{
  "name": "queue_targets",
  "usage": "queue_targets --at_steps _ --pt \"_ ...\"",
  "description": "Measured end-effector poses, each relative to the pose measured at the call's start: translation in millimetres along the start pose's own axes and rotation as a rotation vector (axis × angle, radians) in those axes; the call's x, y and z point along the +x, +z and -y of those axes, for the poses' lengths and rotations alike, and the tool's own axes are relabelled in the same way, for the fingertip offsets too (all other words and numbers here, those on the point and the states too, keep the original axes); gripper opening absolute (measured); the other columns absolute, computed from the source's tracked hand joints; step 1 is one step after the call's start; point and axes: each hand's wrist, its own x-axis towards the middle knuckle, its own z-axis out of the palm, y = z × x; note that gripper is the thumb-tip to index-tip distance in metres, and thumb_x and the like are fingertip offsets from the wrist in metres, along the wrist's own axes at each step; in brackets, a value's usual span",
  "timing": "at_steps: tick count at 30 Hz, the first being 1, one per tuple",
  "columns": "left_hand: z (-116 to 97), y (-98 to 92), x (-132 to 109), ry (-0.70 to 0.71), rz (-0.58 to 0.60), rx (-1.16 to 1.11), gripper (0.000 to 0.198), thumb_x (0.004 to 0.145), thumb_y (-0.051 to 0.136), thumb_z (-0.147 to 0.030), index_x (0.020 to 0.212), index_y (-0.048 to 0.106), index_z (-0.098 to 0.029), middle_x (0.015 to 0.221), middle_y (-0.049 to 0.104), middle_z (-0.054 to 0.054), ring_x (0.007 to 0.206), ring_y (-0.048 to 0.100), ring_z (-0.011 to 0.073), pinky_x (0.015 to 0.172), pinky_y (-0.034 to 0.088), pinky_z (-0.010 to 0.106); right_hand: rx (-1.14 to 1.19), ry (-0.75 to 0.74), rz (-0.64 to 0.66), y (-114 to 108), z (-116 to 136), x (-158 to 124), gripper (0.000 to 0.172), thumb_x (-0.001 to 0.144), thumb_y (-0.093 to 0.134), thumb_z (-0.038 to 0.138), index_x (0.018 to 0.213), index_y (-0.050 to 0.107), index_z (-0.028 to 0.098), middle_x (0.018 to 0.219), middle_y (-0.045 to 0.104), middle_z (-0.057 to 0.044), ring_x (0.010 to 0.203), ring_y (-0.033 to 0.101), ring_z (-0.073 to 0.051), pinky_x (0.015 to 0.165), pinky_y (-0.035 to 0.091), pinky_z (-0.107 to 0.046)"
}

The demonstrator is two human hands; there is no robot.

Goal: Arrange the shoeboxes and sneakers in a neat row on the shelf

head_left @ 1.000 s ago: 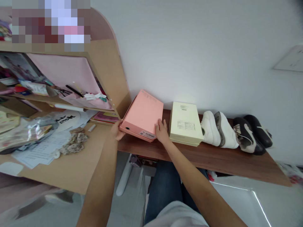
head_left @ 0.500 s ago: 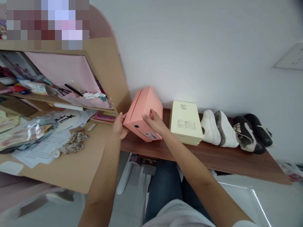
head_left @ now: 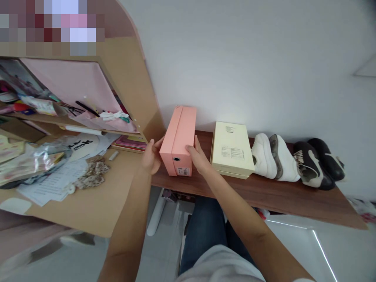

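A pink shoebox (head_left: pixel 183 137) stands on its long side at the left end of the brown wooden bench (head_left: pixel 235 192), its lid facing left and a label on its near end. My left hand (head_left: pixel 152 157) presses against the lid side, with its fingertips partly hidden behind the box. On the opposite side, my right hand (head_left: pixel 198 154) grips the box with its thumb on the near edge. Just right of it lies a closed cream shoebox (head_left: pixel 232 147), flat on the bench.
White sneakers (head_left: pixel 274 158) and dark shoes (head_left: pixel 315 164) line the bench's right part by the wall. At left, a desk (head_left: pixel 117 196) holds papers, plastic bags and a brown patterned scrunchie-like cloth (head_left: pixel 92 172). The desk's shelf panel (head_left: pixel 141 86) rises beside the pink shoebox.
The pink shoebox has gone from leaning tilted to standing more upright on its side. My right hand has moved from its top face down to its right side.
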Motion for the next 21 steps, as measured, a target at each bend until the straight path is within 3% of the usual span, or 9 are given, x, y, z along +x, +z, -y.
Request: queue_targets --at_steps 6,11,17,21 --pt "39 -23.7 13 -0.109 -0.089 0.039 0.057 0.085 0.055 -0.064 0.116 0.070 -0.019 0.106 0.075 0.009 0.101 0.066 0.0330 0.075 0.053 0.039 0.003 -0.012 -0.032 -7 11 -10 0.085 0.092 0.048 0.046 0.162 0.004 0.027 0.168 0.012 0.005 0.154 0.017 -0.019 0.127 0.011 -0.043" --pt "67 -40.6 16 -0.253 -0.148 0.042 0.040 0.082 0.064 -0.054 0.103 0.070 -0.020 0.095 0.074 0.006 0.088 0.068 0.0258 0.063 0.051 0.031 -0.076 -0.077 -0.071 -16 21 -21 0.074 0.095 0.042 0.049 0.161 0.012 0.033 0.168 0.011 0.009 0.155 0.010 -0.017 0.128 0.005 -0.044" --pt "89 -37.5 11 -0.346 -0.192 -0.057 0.014 0.081 0.068 -0.028 0.089 0.067 -0.016 0.077 0.071 0.005 0.063 0.064 0.0153 0.056 0.051 0.024 -0.177 -0.103 -0.124 -37 19 -31 0.060 0.099 0.034 0.047 0.157 0.029 0.032 0.166 0.023 0.006 0.154 0.017 -0.017 0.128 0.008 -0.044" --pt "89 -29.3 6 -0.403 -0.197 -0.131 0.009 0.083 0.067 -0.023 0.087 0.067 -0.016 0.072 0.069 0.004 0.058 0.062 0.0135 0.051 0.053 0.023 -0.256 -0.150 -0.161 -47 13 -34 0.060 0.100 0.031 0.050 0.154 0.035 0.025 0.163 0.032 -0.002 0.151 0.025 -0.019 0.127 0.013 -0.045"
